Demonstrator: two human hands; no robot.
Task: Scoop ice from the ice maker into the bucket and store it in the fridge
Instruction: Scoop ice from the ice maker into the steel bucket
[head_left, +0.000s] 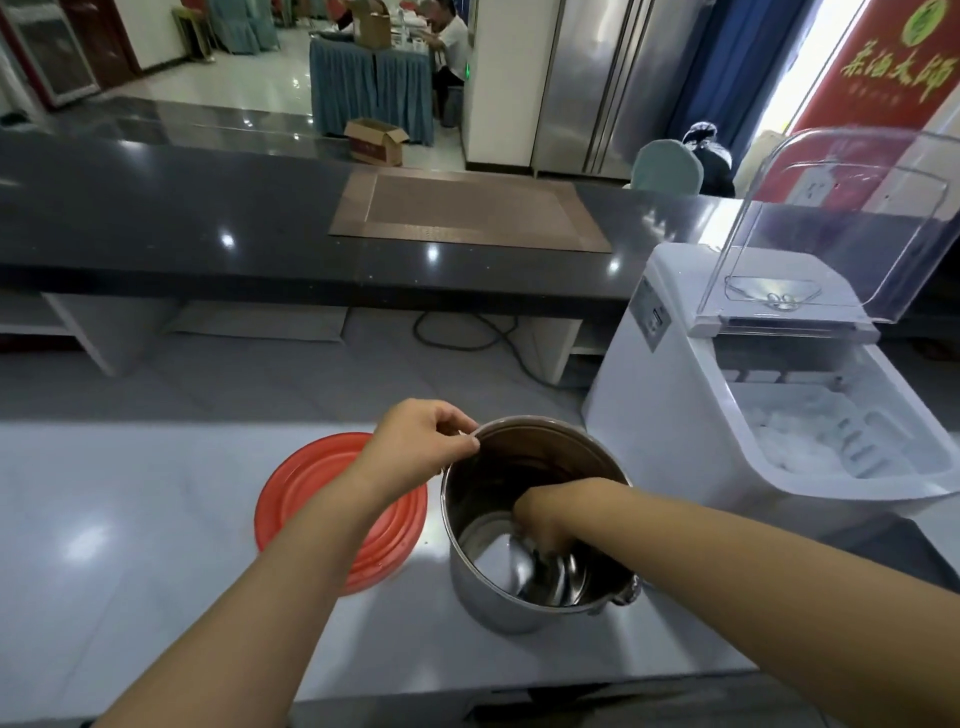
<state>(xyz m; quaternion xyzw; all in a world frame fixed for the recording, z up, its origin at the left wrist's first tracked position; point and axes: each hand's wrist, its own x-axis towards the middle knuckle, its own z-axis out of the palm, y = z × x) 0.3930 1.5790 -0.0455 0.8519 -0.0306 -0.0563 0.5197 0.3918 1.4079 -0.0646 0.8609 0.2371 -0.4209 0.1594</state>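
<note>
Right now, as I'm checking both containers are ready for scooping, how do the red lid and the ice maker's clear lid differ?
The red lid is opaque and round; the clear lid is see-through and boxy. The red lid lies flat on the counter beside the bucket, off it; the clear lid stands raised at the back of the ice maker. Both leave their containers open.

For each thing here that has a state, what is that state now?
Ice maker: cover raised, ice inside.
Bucket: upright, uncovered, no ice seen.
Red lid: off, flat beside bucket.
Left hand: pinches bucket rim.
Right hand: inside bucket; grip unclear.
</note>
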